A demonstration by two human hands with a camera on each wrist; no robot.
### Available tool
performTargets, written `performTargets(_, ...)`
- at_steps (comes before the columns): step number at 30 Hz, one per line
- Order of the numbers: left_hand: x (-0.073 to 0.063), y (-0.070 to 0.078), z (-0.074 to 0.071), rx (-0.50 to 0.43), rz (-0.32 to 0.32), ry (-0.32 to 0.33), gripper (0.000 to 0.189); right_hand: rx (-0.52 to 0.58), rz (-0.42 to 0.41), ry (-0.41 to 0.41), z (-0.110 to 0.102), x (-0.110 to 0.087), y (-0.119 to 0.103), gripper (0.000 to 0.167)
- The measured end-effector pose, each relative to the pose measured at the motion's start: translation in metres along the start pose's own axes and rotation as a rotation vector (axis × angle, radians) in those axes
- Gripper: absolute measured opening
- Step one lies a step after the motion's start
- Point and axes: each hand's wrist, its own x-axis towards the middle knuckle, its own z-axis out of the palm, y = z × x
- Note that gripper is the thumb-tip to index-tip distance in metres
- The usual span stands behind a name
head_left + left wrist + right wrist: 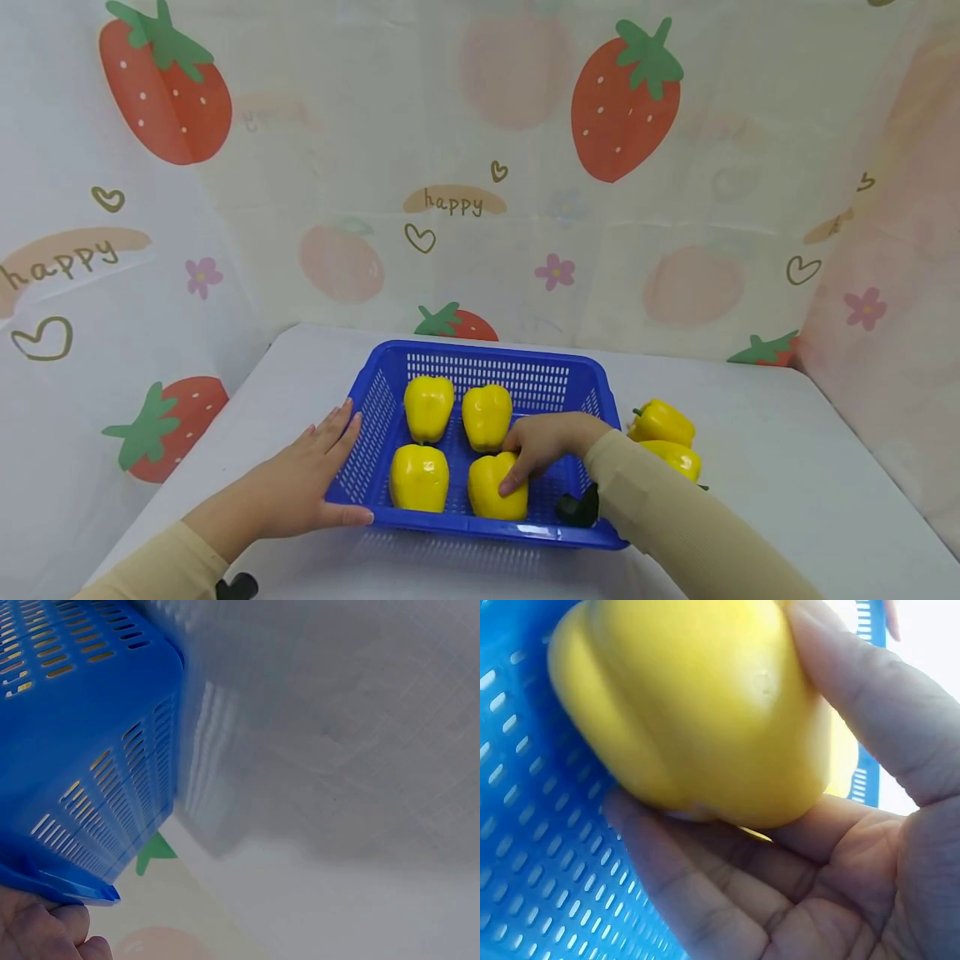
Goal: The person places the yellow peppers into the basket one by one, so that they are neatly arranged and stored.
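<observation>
A blue plastic basket [504, 527] with slotted walls holds several yellow bell peppers. My right hand [551, 442] reaches into it and grips the front right bell pepper [491, 492]. In the right wrist view, the thumb lies on one side of this bell pepper [697, 705] and the fingers are beneath and around the other. My left hand [300, 487] rests at the basket's front left corner, fingers straight along the left rim and thumb along the front one. The left wrist view shows the basket's outer wall [75, 735] with fingertips at its rim.
To the basket's right, partly behind my right sleeve [675, 517], two more yellow bell peppers [663, 422] lie on the white table [795, 467]. A strawberry-print cloth [720, 192] hangs behind and at both sides. Each wrist carries a small black device [577, 508].
</observation>
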Motion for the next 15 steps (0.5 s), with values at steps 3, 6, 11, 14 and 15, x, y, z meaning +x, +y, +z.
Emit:
performTargets(3, 0.0002, -0.0003, 0.0003, 0.0, -0.002, 0.0, 0.119, -0.006, 0.0, 0.006, 0.001, 0.001, 0.0004, 0.029)
performTargets(6, 0.0002, -0.0003, 0.0007, -0.002, -0.002, 0.002, 0.119, -0.005, -0.003, 0.011, 0.0019, 0.0019, 0.0008, 0.029)
performTargets(11, 0.0002, -0.0005, 0.0013, -0.002, -0.001, 0.004, 0.119, -0.002, -0.013, 0.018, 0.0022, 0.0032, 0.0008, 0.028)
performTargets(14, 0.0002, -0.0007, 0.0016, 0.0, 0.0, 0.004, 0.119, -0.019, -0.021, 0.033, 0.0023, 0.0027, 0.0003, 0.027)
performTargets(15, 0.0002, -0.0006, 0.0017, 0.0, 0.0, 0.004, 0.119, -0.029, -0.023, 0.039, 0.0022, 0.0024, 0.0001, 0.027)
